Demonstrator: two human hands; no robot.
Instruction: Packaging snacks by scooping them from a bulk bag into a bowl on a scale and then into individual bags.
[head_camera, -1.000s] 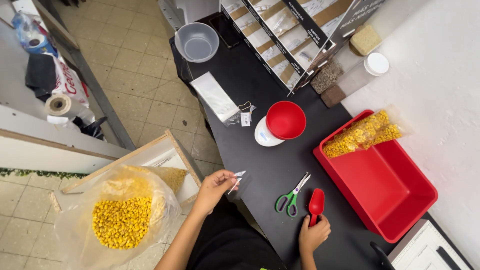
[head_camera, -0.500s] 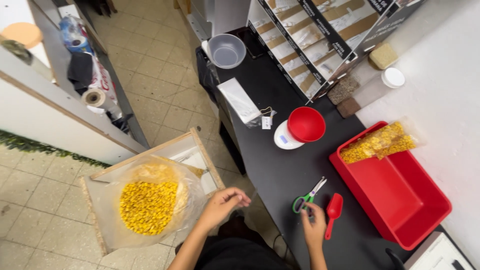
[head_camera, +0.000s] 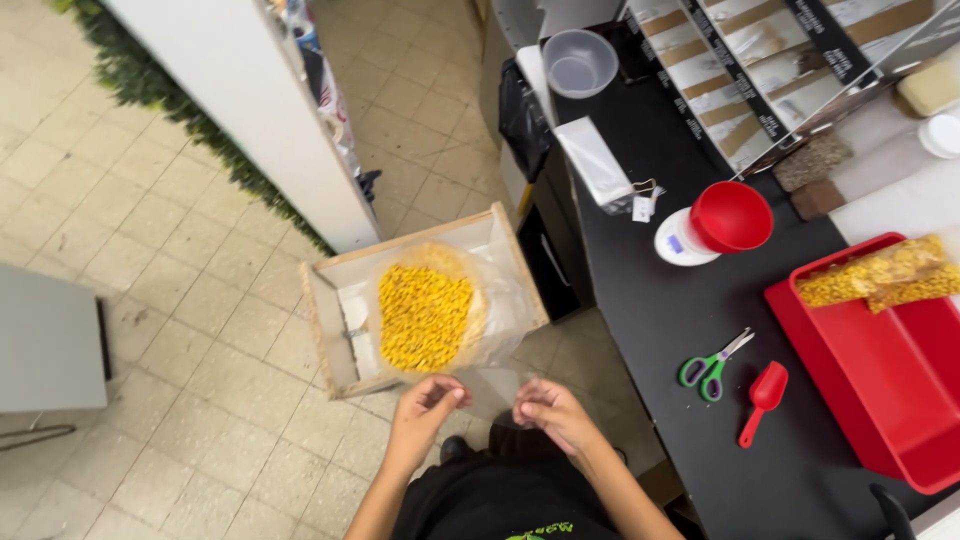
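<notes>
Clear bag, two hands pinching, one crate

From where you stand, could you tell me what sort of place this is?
Probably a small packing station: a scale with a red bowl, a red scoop, filled bags in a red tray, and bulk yellow kernels.

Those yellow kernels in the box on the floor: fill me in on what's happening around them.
A person holds a small clear plastic bag between both hands, left hand and right hand pinching its edges. Just beyond it, a wooden box on the tiled floor holds a big clear bag of yellow kernels. On the black counter to the right lie green scissors, a red scoop and a red tray with more packed kernels.
</notes>
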